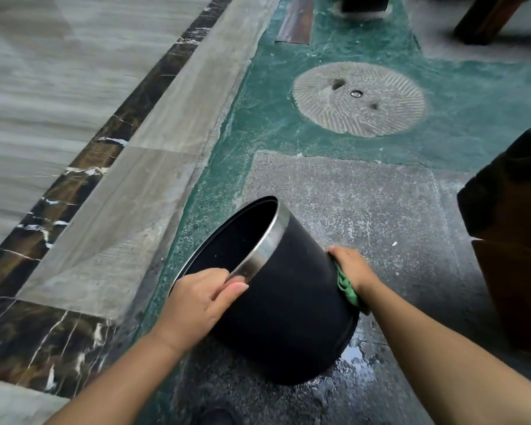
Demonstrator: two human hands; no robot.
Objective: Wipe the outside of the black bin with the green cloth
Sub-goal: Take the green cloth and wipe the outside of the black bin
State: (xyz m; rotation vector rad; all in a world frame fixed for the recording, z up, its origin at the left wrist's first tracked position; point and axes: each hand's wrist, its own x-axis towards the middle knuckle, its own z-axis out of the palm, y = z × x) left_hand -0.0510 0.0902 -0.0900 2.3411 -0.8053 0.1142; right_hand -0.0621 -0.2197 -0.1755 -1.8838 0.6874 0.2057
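Here the black bin (288,302) tilts on wet grey concrete floor (365,210); left hand (196,305) clamps its steel rim (267,243), right hand (353,268) presses the green cloth (347,289) at 3 o'clock; millstone (359,99) at 12 o'clock.

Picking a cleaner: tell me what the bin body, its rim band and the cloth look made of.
Black bin body: matte, dull black, likely plastic or coated metal. Rim band: shiny silver with streaky reflections, probably polished metal. Green cloth: soft, bunched folds, looks like fabric, maybe microfibre.

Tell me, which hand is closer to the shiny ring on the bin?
Left. The left hand grips the shiny ring itself; the right hand presses the green cloth against the bin's far side.
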